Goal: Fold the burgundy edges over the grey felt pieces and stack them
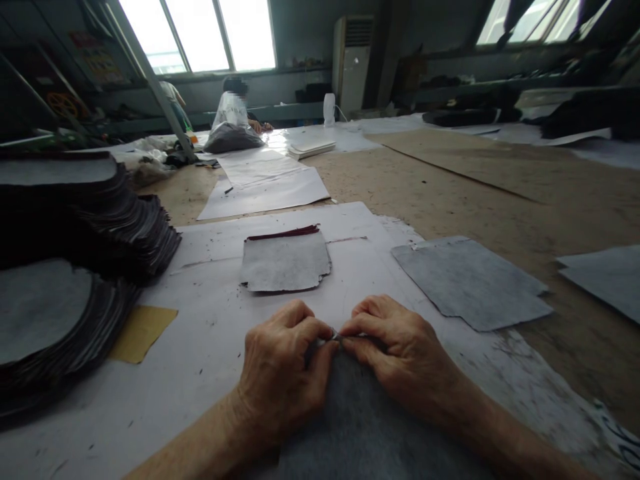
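Observation:
Both my hands meet at the top edge of a grey fabric piece [360, 427] close to me. My left hand [287, 363] pinches that edge between thumb and forefinger. Right beside it, my right hand [400, 353] pinches the same edge, fingertips almost touching the left ones. The bit of edge between the fingertips is small and mostly covered. Just beyond the hands lies a smaller grey piece [286, 263] with a dark red folded strip [285, 233] along its far side. To the right, a flat grey piece with notched corners [475, 280] rests partly on the white sheet.
Tall stacks of dark-edged grey pieces [100, 220] stand at the left, near a tan card [143, 333]. White paper sheets [273, 193] cover part of the brown table [450, 180]. Another grey piece [607, 280] lies far right. A person [233, 110] sits across the table.

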Tool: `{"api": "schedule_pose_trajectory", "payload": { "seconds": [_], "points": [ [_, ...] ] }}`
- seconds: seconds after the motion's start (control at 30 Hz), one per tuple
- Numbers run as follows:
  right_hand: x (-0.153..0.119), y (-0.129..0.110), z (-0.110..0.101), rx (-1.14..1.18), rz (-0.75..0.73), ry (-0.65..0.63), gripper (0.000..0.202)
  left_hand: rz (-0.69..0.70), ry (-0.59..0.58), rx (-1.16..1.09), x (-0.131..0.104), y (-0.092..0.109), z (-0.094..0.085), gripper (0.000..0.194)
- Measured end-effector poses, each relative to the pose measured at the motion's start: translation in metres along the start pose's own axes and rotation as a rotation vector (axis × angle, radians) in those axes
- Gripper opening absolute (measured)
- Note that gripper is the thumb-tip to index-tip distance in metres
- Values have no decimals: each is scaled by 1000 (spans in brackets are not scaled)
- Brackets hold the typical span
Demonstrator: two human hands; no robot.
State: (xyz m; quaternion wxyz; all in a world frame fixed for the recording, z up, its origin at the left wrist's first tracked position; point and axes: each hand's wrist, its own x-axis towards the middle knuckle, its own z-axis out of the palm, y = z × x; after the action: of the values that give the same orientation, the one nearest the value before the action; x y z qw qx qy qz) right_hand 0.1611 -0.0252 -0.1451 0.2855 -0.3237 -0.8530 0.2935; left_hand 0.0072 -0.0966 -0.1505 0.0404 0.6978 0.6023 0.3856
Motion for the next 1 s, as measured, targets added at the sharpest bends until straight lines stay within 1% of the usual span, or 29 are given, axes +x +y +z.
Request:
{"api": "schedule_pose_trajectory", "payload": {
  "seconds": [0.17, 0.33, 0.5, 0.63, 0.73, 0.83, 1.0],
  "points": [
    [0, -1, 2, 31, -29, 0, 17, 38, -3, 1, 2, 1, 2, 14],
    [0, -2, 2, 23, 5, -4, 15, 47, 20, 30, 1, 2, 4, 11],
    [1, -4, 1, 27, 130, -51, 14, -25, 53, 29, 3, 7, 8, 11],
    [4, -6, -1, 43, 222, -92, 14, -129, 50, -13, 5, 11, 9, 12],
    [6, -7, -5, 68, 269, -123, 14, -186, 47, -46, 6, 10, 7, 13],
    [5, -5, -8, 90, 280, -108, 15, -236, 62, -17, 6, 2, 2, 13],
    [1, -1, -6, 35, 246, -88, 12, -323, -10, -74, 5, -8, -7, 13]
  ]
}}
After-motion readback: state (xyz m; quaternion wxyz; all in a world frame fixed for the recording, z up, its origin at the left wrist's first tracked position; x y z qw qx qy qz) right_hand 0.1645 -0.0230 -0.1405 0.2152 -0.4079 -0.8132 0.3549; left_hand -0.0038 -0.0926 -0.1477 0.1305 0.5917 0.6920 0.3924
